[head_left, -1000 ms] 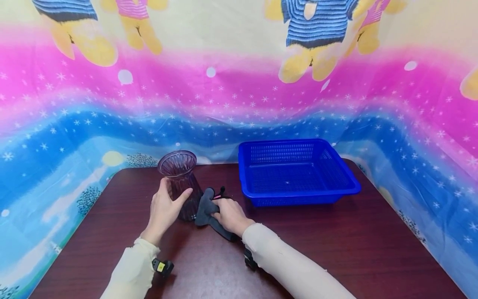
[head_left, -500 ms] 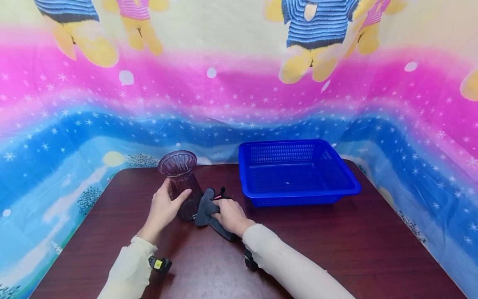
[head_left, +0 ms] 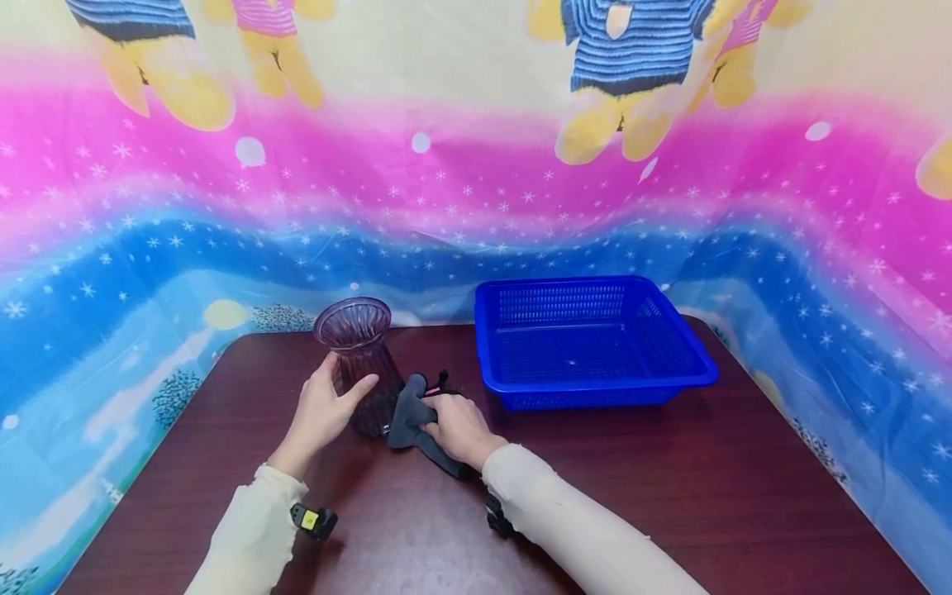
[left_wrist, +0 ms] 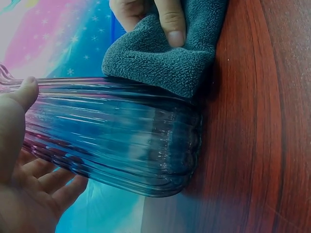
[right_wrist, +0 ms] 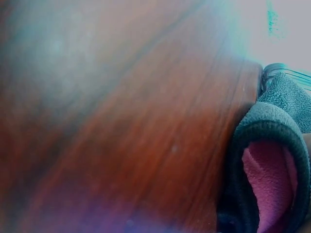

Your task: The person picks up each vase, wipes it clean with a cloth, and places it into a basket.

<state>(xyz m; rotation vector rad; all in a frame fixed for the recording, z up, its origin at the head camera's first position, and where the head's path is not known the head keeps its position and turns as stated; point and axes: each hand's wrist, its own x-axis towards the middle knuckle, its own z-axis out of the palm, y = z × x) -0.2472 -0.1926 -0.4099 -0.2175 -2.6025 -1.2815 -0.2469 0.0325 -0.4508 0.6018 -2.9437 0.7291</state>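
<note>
A ribbed, purple-tinted glass vase (head_left: pixel 353 330) is positioned mouth up on the table (head_left: pixel 617 512), left of center and toward the far edge. The left hand (head_left: pixel 318 421) holds the vase by its side wall: the thumb lies on one side, the fingers on the opposite side. The right hand (head_left: pixel 459 430) pinches a dark gray cloth (head_left: pixel 407 413) between thumb and fingers. The cloth contacts the lower wall of the vase on the side facing the table's right edge; one end extends toward the near edge. The right wrist view shows a pink inner face within a fold of the cloth.

A blue perforated basket (head_left: pixel 595 387) occupies the far right portion of the table, by the far edge and near the far right corner. A black device (head_left: pixel 314 521) with a yellow label is located at the left sleeve (head_left: pixel 249 529). A printed backdrop (head_left: pixel 446 182) stands behind the far edge.
</note>
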